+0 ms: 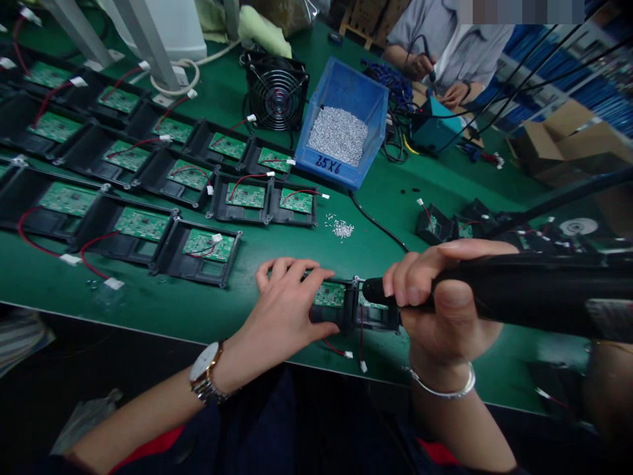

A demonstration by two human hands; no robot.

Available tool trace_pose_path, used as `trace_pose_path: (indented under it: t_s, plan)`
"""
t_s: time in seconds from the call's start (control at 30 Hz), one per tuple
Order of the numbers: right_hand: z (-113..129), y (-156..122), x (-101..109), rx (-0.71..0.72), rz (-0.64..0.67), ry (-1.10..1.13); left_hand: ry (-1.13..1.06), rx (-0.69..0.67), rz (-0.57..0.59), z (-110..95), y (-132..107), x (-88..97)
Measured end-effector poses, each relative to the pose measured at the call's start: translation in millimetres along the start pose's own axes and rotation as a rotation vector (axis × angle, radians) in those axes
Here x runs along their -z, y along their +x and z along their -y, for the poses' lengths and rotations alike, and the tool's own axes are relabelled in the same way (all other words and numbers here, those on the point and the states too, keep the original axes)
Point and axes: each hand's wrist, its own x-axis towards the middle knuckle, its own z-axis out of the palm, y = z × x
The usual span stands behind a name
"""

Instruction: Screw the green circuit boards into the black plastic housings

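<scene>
My left hand (pixel 287 300) lies flat, fingers spread, on a black housing (pixel 346 310) that holds a green circuit board (pixel 329 294) near the table's front edge. My right hand (pixel 440 303) is wrapped around a black electric screwdriver (pixel 524 293), whose tip end sits over the right part of the same housing. Red wires with white plugs (pixel 353 353) hang from the housing toward me. A small heap of loose screws (pixel 341 228) lies on the green mat just beyond.
Rows of black housings with green boards (pixel 198 247) cover the left of the green table (pixel 386 191). A blue bin of screws (pixel 341 125) and a black fan (pixel 275 91) stand behind. Another person (pixel 435 46) works at the far right. Cardboard boxes (pixel 573 142) sit at right.
</scene>
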Motion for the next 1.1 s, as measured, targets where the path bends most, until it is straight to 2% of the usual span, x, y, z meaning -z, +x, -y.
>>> trace_pose_path:
  t_s: [0.3, 0.43, 0.6, 0.7, 0.8, 0.87, 0.93, 1.0, 1.1]
  plan:
    - [-7, -8, -7, -0.004, 0.07, 0.114, -0.044, 0.011, 0.07, 4, 0, -2.8]
    - [-12, -9, -2, 0.008, 0.109, 0.105, -0.069, 0.013, 0.09, 4, 2, -1.6]
    - [-7, 12, 9, -0.043, 0.234, 0.177, -0.082, -0.015, 0.09, 3, 4, 1.2]
    - [6, 41, 19, 0.053, 0.235, 0.205, -0.03, 0.001, 0.025, 7, -1, 2.4]
    - [28, 71, 36, 0.257, 0.174, 0.113, 0.003, 0.125, -0.06, 12, -13, 4.8]
    - [46, 86, 51, 0.344, 0.069, -0.006, -0.016, 0.232, 0.021, 14, -20, 5.9]
    - [64, 94, 66, 0.408, -0.033, -0.1, -0.025, 0.283, 0.133, 13, -24, 4.5]
    - [79, 98, 81, 0.463, -0.077, -0.159, -0.009, 0.281, 0.191, 7, -22, 0.1]
    - [97, 94, 100, 0.531, -0.09, -0.221, 0.017, 0.229, 0.253, -13, -10, -10.7]
